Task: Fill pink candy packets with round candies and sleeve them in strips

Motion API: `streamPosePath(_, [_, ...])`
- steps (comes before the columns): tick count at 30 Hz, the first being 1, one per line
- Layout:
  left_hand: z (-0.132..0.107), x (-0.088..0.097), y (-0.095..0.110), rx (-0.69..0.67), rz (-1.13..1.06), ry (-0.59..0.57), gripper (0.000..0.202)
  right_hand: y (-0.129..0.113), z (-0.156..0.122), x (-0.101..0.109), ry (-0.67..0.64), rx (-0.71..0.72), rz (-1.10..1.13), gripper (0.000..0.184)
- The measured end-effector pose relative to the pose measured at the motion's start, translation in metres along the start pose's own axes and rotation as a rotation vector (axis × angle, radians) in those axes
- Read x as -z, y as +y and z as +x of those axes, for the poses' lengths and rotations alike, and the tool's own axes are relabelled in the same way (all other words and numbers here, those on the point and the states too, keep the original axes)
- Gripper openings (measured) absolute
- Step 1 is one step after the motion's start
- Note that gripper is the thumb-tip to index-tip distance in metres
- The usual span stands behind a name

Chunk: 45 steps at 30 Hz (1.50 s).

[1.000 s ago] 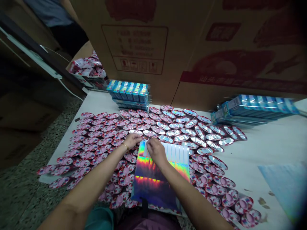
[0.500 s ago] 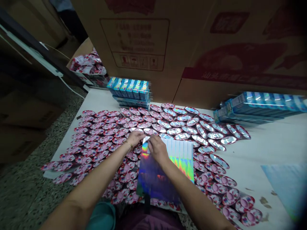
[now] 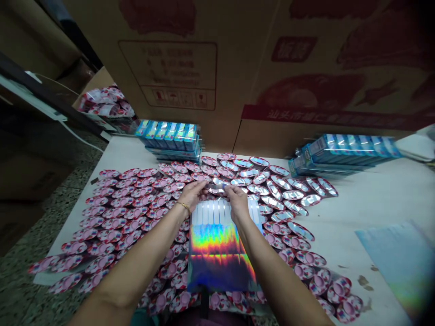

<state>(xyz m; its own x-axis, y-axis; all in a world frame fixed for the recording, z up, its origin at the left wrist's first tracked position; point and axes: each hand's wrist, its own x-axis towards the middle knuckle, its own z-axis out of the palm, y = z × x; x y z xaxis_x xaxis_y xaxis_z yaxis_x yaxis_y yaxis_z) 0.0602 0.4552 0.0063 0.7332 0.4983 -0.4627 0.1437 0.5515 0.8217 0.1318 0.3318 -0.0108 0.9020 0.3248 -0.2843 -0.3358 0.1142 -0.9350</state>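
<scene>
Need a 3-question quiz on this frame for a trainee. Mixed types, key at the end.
1. What do the left hand and the right hand hold between them?
2. True or false: the rainbow-sheened sheet below the hands lies on top of the oval-topped packs.
3. How many separate groups of blue boxes stand in front of the printed cardboard?

Key:
1. A thin strip.
2. True.
3. Two, one toward each side of the table.
</scene>
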Motion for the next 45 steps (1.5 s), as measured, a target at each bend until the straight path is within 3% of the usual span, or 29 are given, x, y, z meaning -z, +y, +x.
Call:
streamPosePath(5, [0.033, -0.023, 0.009, -0.025, 0.005, 0.04, 0.035, 0.003, 0.025, -0.002, 0.178, 0.13, -0.014, 0.029])
streamPosePath(9, [0.062, -0.038, 0.009, -0.111, 0.14, 0.005, 0.028, 0.009, 0.049, -0.001, 0.326, 0.234, -0.167, 0.03])
streamPosePath(16, [0.109, -0.044, -0.003, -0.508, 0.834, 0.197, 0.03, 0.014, 0.063, -0.006, 0.542, 0.4, -0.789, 0.019])
streamPosePath(23, [0.106, -0.052, -0.012, -0.655, 1.202, 0.239, 0.037, 0.021, 0.07, -0.01, 0.523, 0.35, -1.019, 0.015])
streamPosePath(28, [0.108, -0.053, -0.011, -0.716, 1.237, 0.291, 0.039, 0.013, 0.075, -0.005, 0.462, 0.317, -1.073, 0.015])
streamPosePath(32, [0.09, -0.019, 0.001, -0.787, 1.198, 0.321, 0.034, 0.007, 0.071, 0.029, 0.318, 0.404, -1.09, 0.02])
streamPosePath(36, [0.047, 0.029, 0.007, -0.845, 1.335, 0.179, 0.029, 0.002, 0.057, 0.063, 0.153, 0.595, -1.317, 0.031])
streamPosePath(40, [0.012, 0.042, -0.004, -0.857, 1.49, 0.04, 0.032, -0.006, 0.056, 0.053, -0.033, 0.687, -1.603, 0.043])
streamPosePath(43, [-0.006, 0.041, -0.013, -0.819, 1.453, 0.058, 0.033, -0.016, 0.067, 0.038, -0.068, 0.62, -1.694, 0.041])
streamPosePath(45, [-0.021, 0.048, -0.019, -0.777, 1.411, 0.068, 0.033, -0.023, 0.069, 0.04, -0.091, 0.575, -1.647, 0.039])
